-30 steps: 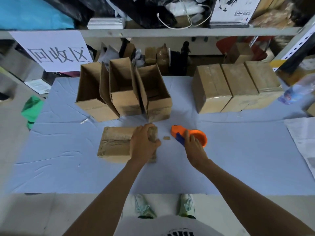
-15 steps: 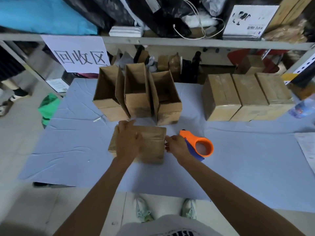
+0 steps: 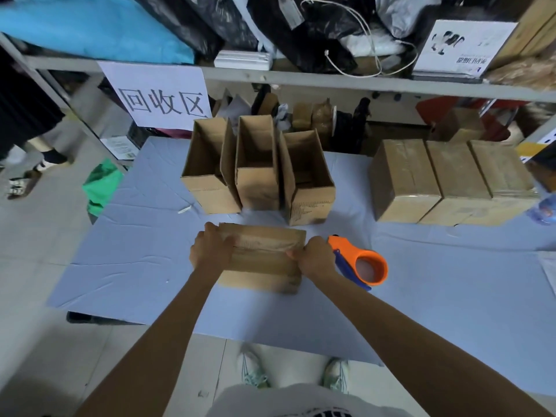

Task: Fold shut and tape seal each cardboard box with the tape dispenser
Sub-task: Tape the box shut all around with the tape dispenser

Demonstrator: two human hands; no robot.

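While a metal shelf (image 3: pixel 331 81) crowded with bags and a paper sign (image 3: pixel 162 97) runs across the back, a blue-covered table (image 3: pixel 451 296) takes up the middle of the view. On its far right a row of three closed boxes (image 3: pixel 457 173) stands side by side, touching. At the far centre three open boxes (image 3: pixel 255 164) stand upright and packed together, their flaps up. In front of these, near the table's near edge, lies the cardboard box (image 3: pixel 264 254), its flaps folded down and a glossy strip of tape along the top seam. The left hand (image 3: pixel 210 251) grips its left end, fingers curled over the far top edge. The right hand (image 3: pixel 317 257) holds its right end, thumb pressed at the seam. Just beside that hand the orange tape dispenser (image 3: pixel 367 266) rests on the cloth, ungripped. A small white scrap (image 3: pixel 184 210) lies left of the open boxes.
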